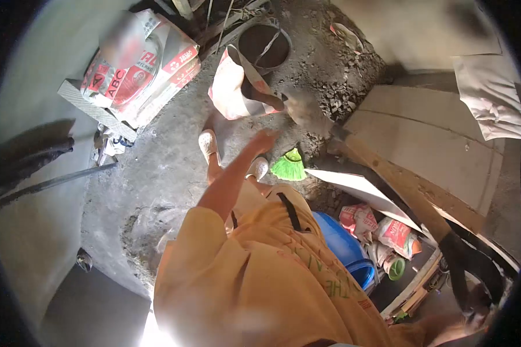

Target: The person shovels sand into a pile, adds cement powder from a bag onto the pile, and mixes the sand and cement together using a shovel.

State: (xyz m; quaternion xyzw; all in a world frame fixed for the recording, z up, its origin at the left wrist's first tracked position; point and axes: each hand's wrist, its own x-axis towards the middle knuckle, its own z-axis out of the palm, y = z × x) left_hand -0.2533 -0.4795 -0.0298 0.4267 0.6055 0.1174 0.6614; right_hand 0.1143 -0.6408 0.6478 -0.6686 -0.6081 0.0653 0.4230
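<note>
Right hand (473, 316) looks clenched round the end grip of the shovel (388, 176), probably for leverage, its blade beside the sack (228, 92); left hand (264, 140), blurred near that sack, finger state unclear. Bucket (279, 51) beyond the sack, broom (289, 166) nearer the body!

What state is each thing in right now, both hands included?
Right hand: closed on the shovel's grip.
Left hand: below the sack, blurred; whether open or closed unclear.
Shovel: slanted, blade near the sack's mouth; load unclear.
Sack: open.
Bucket: open-topped; contents unclear.
Broom: green bristles fanned out.
</note>
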